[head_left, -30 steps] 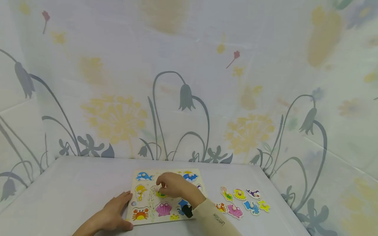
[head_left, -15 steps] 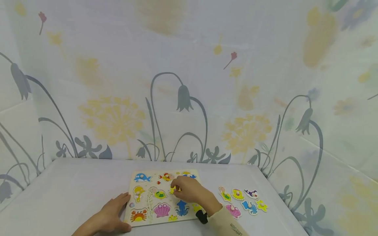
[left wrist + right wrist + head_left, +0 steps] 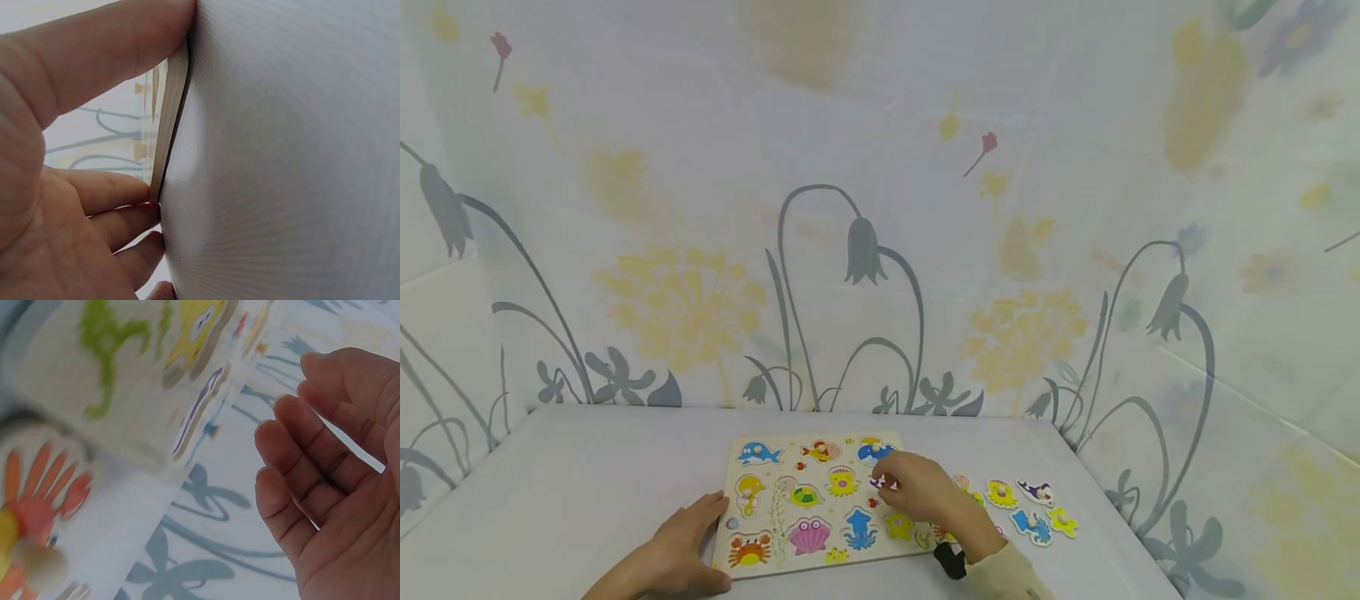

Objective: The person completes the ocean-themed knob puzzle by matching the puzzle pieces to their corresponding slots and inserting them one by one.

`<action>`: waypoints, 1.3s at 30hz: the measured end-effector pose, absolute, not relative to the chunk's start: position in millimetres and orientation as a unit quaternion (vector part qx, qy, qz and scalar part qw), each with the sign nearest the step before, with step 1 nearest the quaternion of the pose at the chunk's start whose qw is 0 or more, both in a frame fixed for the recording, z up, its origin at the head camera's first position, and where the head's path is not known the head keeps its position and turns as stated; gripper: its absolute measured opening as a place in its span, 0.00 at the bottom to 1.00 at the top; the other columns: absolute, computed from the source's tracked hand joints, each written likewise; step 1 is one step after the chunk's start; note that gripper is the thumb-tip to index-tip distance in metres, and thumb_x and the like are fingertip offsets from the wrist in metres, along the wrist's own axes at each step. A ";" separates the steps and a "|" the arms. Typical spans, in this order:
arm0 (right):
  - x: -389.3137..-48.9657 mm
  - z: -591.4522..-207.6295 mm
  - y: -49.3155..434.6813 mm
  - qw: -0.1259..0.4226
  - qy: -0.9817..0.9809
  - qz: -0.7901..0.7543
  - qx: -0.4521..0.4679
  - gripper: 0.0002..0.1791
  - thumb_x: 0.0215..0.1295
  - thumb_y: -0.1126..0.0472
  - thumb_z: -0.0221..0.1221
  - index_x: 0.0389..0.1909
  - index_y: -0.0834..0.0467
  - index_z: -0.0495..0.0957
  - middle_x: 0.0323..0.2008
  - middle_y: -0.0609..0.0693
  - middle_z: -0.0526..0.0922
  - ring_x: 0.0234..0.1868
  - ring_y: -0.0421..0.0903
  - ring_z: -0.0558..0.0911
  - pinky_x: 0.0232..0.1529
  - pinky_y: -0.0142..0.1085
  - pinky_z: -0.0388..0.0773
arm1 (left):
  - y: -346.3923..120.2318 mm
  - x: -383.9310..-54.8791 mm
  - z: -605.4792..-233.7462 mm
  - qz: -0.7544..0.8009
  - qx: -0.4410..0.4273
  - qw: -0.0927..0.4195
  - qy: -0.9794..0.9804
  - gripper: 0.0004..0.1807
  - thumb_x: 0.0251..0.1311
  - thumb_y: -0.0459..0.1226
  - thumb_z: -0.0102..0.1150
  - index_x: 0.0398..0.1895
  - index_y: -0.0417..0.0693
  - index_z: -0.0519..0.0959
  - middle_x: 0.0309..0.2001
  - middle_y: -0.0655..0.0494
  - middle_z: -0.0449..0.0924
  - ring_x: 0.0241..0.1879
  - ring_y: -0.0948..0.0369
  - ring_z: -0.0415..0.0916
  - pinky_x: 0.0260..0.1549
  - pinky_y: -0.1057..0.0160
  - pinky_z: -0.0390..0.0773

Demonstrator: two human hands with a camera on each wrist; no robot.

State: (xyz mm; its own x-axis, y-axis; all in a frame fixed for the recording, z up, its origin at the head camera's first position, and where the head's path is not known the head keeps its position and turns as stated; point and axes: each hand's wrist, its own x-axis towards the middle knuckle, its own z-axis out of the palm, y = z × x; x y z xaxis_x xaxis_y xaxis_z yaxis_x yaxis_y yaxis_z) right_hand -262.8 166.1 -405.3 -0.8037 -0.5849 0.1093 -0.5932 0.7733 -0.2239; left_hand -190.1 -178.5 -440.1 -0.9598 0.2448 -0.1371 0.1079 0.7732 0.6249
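A wooden sea-animal puzzle board (image 3: 805, 561) lies on the table. My left hand (image 3: 681, 542) rests at its left side, fingers and thumb touching the edge; the left wrist view shows the board's edge (image 3: 170, 119) between thumb and fingers. Above the board's right side hovers my right hand (image 3: 921, 492), fingers loosely bent and holding nothing in the right wrist view. It partly covers the printed purple dolphin spot. Knobbed pieces sit in the board: a blue dolphin (image 3: 760, 452), a seahorse (image 3: 749, 495), a red-yellow fish (image 3: 822, 451) and a blue whale (image 3: 875, 451).
Loose knobbed pieces lie right of the board: an octopus (image 3: 1001, 493), a purple dolphin (image 3: 1036, 491), a blue squid (image 3: 1032, 527) and a yellow starfish (image 3: 1063, 522). The right arm partly hides a turtle and shell. A crab piece (image 3: 37, 512) lies close beside the board.
My right hand has moved rightward across the board from the turtle spot past the octopus spot, uncovering both. The left hand stays at the board's edge. The head view has shifted slightly.
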 end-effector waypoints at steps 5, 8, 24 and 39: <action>-260.4 -405.0 183.0 0.009 -0.948 0.142 0.284 0.10 0.61 0.57 0.63 0.43 0.52 0.82 0.30 0.36 0.74 0.31 0.35 0.71 0.34 0.30 0.74 | -179.5 -190.0 -441.1 0.330 0.094 0.109 0.933 0.57 0.28 0.46 0.80 0.64 0.28 0.64 0.67 0.29 0.56 0.67 0.32 0.50 0.65 0.32 0.44; -258.9 -404.4 193.3 0.005 -0.951 0.150 0.271 0.10 0.61 0.58 0.63 0.44 0.52 0.82 0.30 0.37 0.73 0.31 0.36 0.71 0.33 0.31 0.73 | -179.6 -190.5 -441.4 0.329 0.094 0.109 0.933 0.57 0.28 0.46 0.80 0.64 0.28 0.64 0.67 0.29 0.56 0.67 0.33 0.50 0.65 0.32 0.44; -265.7 -410.1 240.8 0.050 -0.959 0.151 0.236 0.09 0.59 0.61 0.64 0.40 0.56 0.81 0.27 0.39 0.72 0.28 0.37 0.70 0.29 0.32 0.72 | -179.0 -191.1 -441.3 0.322 0.092 0.109 0.936 0.57 0.28 0.47 0.80 0.64 0.29 0.64 0.68 0.29 0.56 0.67 0.33 0.50 0.65 0.33 0.44; -269.7 -415.2 268.7 0.029 -0.971 0.168 0.169 0.07 0.57 0.63 0.64 0.37 0.55 0.81 0.26 0.42 0.72 0.28 0.41 0.70 0.29 0.36 0.69 | -180.8 -190.4 -442.0 0.328 0.102 0.105 0.933 0.58 0.28 0.47 0.80 0.64 0.28 0.63 0.67 0.29 0.56 0.67 0.33 0.49 0.65 0.33 0.43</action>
